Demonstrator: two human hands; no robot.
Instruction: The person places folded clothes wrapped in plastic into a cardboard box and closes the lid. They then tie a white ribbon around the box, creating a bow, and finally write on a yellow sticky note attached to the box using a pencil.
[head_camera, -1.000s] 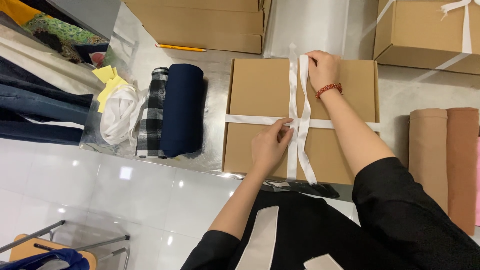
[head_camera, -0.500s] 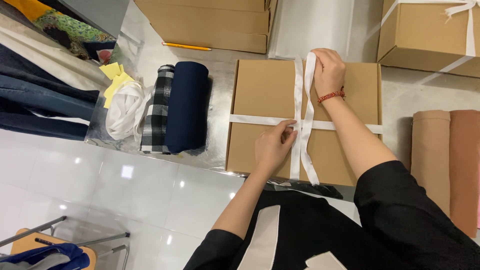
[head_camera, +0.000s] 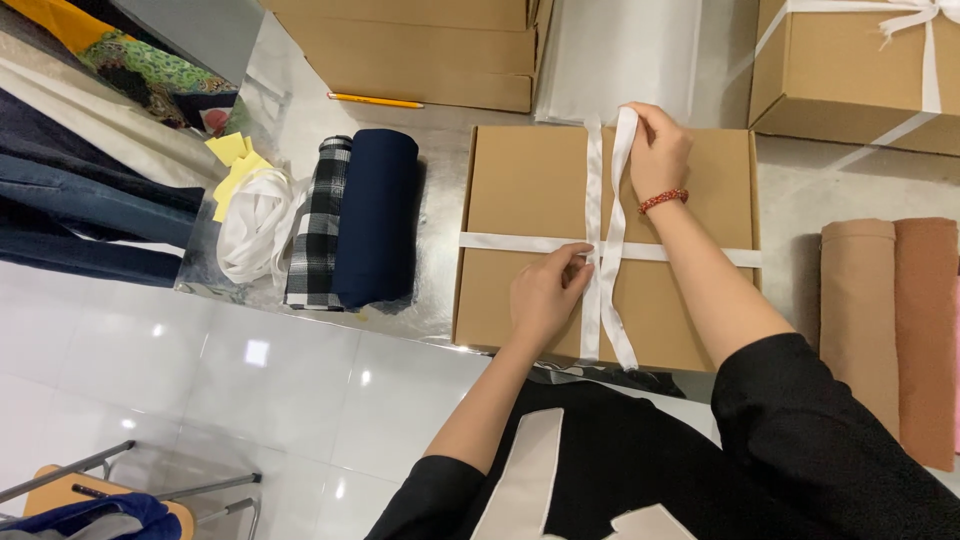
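Upper left of the frame: folded garments in dark blue and denim lie stacked, with a patterned green and orange cloth above them. Just right of the stack sit yellow paper slips and a loose coil of white ribbon. Next come two fabric rolls side by side and touching, one black-and-white checked roll and one navy roll. A yellow pencil lies above them, beside a large cardboard carton at the top edge.

Centre of the frame: a flat brown box rests on the shiny table surface, crossed by a white ribbon band running left to right and a second doubled band running top to bottom. The left hand presses at the crossing of the bands, fingers curled and pinching the ribbon there. The right hand, wearing a red bead bracelet, is closed on the lengthwise ribbon at the box's far edge, holding a loop raised.

Upper right: another brown box tied with white ribbon. Right edge, middle: two upright-lying rolls, a tan roll and a rust-brown roll, touching each other.

Lower left corner: part of a metal-framed chair.
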